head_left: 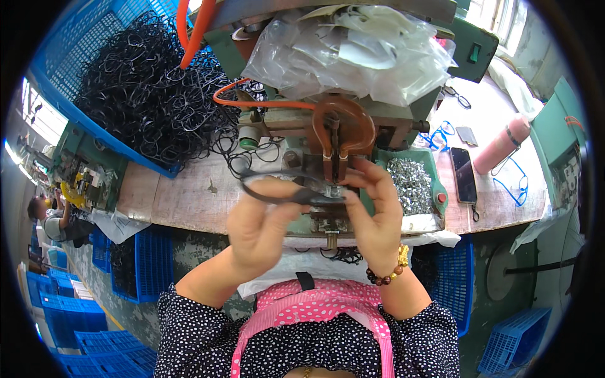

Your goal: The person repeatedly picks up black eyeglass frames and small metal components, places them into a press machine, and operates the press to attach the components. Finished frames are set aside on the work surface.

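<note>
My left hand [258, 230] is closed on a black eyeglass frame [268, 196], which is smeared by motion. The frame's right end reaches the small metal fixture [334, 191] of the bench machine. Just above that fixture hang two dark upright tips below a thick copper-coloured loop [343, 123]. From the right side, my right hand [378, 217] curls its thumb and fingers together at the fixture, close to the frame's end. What lies between those fingertips is too small to make out.
A blue basket [69, 107] heaped with black frames stands at left. Small metal parts [408, 183] fill a green tray beside my right hand. Further right lie a phone [463, 175], a pink bottle [501, 146] and blue frames [520, 189]. Plastic bags [346, 57] cover the machine's top.
</note>
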A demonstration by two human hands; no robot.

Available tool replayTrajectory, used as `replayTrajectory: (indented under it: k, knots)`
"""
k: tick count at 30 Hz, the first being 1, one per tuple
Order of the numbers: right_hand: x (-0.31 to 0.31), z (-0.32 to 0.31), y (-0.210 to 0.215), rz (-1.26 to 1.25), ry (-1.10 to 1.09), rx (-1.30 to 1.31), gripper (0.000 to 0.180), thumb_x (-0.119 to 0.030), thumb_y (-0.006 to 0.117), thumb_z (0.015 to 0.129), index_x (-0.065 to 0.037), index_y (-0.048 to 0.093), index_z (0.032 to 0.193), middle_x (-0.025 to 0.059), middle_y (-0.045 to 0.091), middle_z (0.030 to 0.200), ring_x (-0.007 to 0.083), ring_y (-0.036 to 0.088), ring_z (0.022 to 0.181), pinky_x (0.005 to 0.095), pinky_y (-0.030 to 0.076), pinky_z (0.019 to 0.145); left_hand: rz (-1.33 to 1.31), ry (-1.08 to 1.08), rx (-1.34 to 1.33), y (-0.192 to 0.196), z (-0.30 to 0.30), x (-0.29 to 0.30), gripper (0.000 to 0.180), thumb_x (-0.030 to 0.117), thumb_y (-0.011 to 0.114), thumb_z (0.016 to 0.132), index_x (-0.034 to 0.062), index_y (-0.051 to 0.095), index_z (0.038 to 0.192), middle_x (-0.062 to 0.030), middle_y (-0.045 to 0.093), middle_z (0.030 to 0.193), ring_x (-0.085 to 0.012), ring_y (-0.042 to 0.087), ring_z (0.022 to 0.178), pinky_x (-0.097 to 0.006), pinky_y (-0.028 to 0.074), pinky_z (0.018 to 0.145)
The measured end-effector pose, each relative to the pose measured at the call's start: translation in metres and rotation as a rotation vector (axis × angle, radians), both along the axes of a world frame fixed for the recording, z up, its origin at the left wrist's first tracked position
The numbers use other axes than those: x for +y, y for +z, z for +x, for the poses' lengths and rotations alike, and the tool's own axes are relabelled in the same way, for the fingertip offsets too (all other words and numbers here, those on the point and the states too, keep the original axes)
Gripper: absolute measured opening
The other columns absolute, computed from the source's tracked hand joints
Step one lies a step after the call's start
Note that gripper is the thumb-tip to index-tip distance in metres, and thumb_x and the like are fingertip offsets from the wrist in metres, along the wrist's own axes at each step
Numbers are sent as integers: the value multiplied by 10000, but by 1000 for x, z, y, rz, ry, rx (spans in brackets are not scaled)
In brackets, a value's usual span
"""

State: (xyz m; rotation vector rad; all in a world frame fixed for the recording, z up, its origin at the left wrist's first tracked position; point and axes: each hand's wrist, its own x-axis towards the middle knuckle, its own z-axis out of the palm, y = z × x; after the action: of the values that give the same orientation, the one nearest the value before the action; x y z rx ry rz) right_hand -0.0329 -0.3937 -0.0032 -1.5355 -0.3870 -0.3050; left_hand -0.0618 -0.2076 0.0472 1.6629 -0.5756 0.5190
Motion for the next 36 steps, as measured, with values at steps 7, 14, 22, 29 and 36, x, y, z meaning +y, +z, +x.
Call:
replayTrajectory:
  k: [7, 14, 22, 29, 36]
  knots:
    - [-31, -2, 6, 148, -112, 39, 274, 74, 560, 941, 37, 579, 1211, 124, 704, 1105, 172, 655, 1068, 315, 447, 1022, 231, 7, 20, 1, 18, -17, 111, 28, 652, 921, -8, 659, 1025, -115, 663, 828, -230, 646, 685, -321, 503, 632]
    - [-100, -2, -49, -49, -601, -116, 300, 64, 556, 951, 0, 593, 1241, 103, 647, 1157, 171, 608, 1101, 303, 468, 978, 369, 84, -294, -10, 29, -22, 237, 93, 752, 809, -12, 671, 1005, -145, 652, 834, -341, 631, 723, -430, 492, 617]
    - [-106, 23, -89, -863, -491, -229, 280, 35, 589, 876, 20, 635, 1152, 166, 662, 1105, 332, 586, 1123, 405, 430, 1021, 288, 108, -381, -20, 35, -23, 254, 178, 735, 848, 17, 633, 1015, -107, 621, 857, -320, 598, 735, -419, 485, 641]
    - [-89, 21, -67, -995, -476, -213, 295, -190, 685, 894, 8, 712, 1110, 206, 691, 1172, 367, 599, 1180, 457, 437, 1031, 193, 151, -408, -23, 31, -31, 216, 209, 691, 881, 44, 587, 974, -99, 556, 805, -321, 585, 752, -429, 480, 652]
    - [-79, 14, -79, -600, -575, -71, 271, -193, 608, 998, 41, 698, 1103, 200, 719, 1079, 330, 695, 971, 417, 568, 861, 139, 220, -373, -31, 23, -41, 246, 163, 704, 832, 27, 573, 990, -124, 571, 914, -322, 585, 880, -439, 500, 732]
